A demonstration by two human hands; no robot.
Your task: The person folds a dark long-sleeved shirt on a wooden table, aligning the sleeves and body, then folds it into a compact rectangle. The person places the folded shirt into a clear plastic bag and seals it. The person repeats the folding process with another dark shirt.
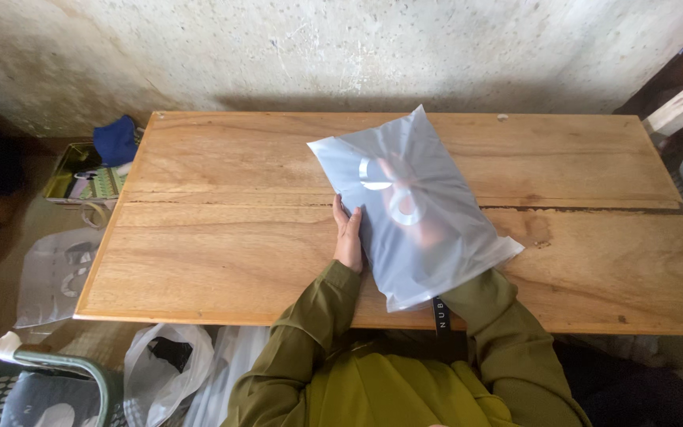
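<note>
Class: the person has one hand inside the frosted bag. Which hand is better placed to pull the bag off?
Left. The left hand lies outside along the bag's edge; the right hand is inside it, seen dimly through the plastic.

A frosted, semi-translucent grey plastic bag (416, 213) with a smooth, matt sheen lies on the varnished, grainy wooden table (223, 237), backed by a rough, pitted concrete wall (318, 47), while the sleeves (310, 340) are soft olive cloth.
</note>
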